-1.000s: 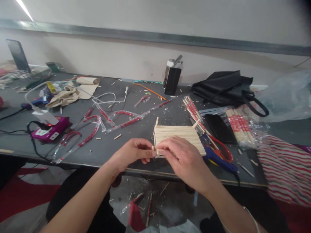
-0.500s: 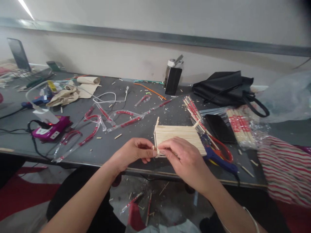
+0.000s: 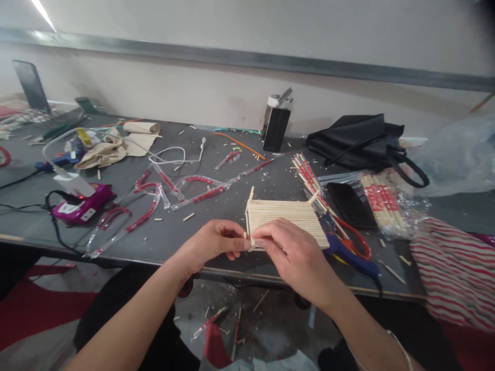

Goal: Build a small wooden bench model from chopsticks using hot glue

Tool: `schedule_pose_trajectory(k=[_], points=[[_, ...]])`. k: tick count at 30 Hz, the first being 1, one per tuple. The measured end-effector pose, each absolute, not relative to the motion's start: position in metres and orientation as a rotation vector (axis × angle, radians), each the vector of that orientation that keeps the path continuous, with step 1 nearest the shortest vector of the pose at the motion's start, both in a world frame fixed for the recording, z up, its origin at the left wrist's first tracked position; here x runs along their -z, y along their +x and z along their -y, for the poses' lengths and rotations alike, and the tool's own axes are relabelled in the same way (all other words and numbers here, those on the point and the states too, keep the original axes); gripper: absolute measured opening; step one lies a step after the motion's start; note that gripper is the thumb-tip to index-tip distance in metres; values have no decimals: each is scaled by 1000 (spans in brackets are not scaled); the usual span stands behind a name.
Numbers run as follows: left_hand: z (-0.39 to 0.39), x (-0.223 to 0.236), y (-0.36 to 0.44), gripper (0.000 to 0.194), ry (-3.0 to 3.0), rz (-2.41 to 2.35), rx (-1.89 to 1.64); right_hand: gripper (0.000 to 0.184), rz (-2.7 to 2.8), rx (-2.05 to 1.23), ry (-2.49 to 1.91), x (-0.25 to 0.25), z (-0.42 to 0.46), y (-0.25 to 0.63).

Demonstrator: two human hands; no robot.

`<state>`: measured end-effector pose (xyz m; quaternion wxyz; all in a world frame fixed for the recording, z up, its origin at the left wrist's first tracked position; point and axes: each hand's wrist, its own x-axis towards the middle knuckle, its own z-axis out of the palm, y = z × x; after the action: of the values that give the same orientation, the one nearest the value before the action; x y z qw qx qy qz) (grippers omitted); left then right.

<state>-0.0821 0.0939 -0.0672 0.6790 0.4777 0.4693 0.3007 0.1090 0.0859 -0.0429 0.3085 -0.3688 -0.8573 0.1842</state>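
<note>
A flat panel of pale wooden sticks laid side by side (image 3: pixel 288 212) rests near the table's front edge, with short sticks jutting up at its two far corners. At its near left corner, my left hand (image 3: pixel 214 242) pinches a short wooden stick (image 3: pixel 245 235) between thumb and fingertips. My right hand (image 3: pixel 296 248) covers the panel's near side, its thumb and index finger closed on a small piece of wood at that same corner. The fingertips of both hands almost meet, and they partly hide the pieces they hold.
A blue-handled tool (image 3: pixel 359 264) and a red-handled one (image 3: pixel 361 242) lie right of the panel, beside wrapped chopsticks (image 3: pixel 305 172) and a black wallet-like item (image 3: pixel 350 206). Leftward are torn plastic wrappers (image 3: pixel 204 195) and a purple power strip (image 3: pixel 83 206). A phone (image 3: pixel 276 129) leans behind.
</note>
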Motion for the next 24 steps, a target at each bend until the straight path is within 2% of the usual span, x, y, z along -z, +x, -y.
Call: schedule_pose_trajectory(k=[24], points=[[-94,68,-82,24,1041,-1042,-685,15,2307,-429,-970,43,-85,109]])
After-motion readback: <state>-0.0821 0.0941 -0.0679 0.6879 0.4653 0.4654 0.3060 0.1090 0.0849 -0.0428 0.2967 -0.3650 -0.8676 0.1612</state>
